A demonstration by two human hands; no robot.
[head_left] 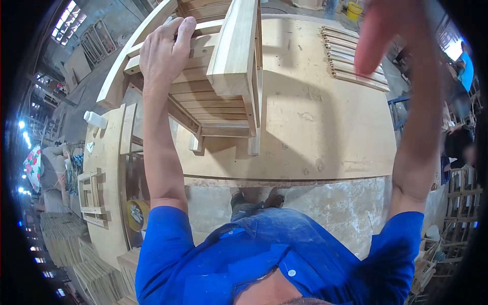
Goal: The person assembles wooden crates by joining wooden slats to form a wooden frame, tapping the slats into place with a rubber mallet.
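Observation:
A pale slatted wooden chair frame (pixel 231 71) stands tilted on the plywood-topped workbench (pixel 305 127), with its thick arm or post toward me. My left hand (pixel 168 51) grips a rail of this chair at its left side, fingers curled over the wood and thumb raised. A small greyish bit shows beside those fingers, too small to name. High on the right, my right hand (pixel 389 35) is smeared by motion and partly cut off by the upper edge. It is above the bench, apart from the chair, near several thin wooden strips (pixel 351 58).
On a side table at left stand a white bottle (pixel 95 120) and a small wooden frame (pixel 92 198). Below is a yellow bucket (pixel 137 214). Stacked wooden parts (pixel 61 239) fill the lower left. Other people, one in light blue (pixel 465 71), are at the right edge.

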